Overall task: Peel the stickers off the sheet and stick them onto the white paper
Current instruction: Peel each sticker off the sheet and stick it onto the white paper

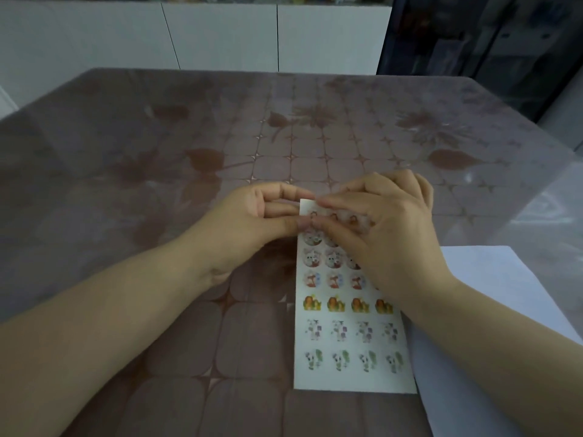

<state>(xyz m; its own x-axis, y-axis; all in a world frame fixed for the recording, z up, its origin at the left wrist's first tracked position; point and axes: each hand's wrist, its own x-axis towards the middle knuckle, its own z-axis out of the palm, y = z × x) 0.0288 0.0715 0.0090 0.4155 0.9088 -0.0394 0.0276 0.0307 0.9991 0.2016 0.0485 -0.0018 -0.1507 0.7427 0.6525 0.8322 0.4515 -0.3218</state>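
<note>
While the sticker sheet [347, 342] lies near the tabletop's [157, 184] near edge, the left grip [252, 216] pinches its far corner and the right grip [388, 234] pinches its top row; white paper [492, 279] sits just right.

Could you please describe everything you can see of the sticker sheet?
The sticker sheet is a long white paper rectangle lying lengthwise on the table. It carries rows of small cartoon stickers, four across where visible: green-and-white nearest, then purple, orange-yellow, and round pale ones farther up. The left hand pinches its far left corner; the right hand pinches with its fingertips at the top row, hiding the upper right part. Its right edge borders the white paper.
</note>
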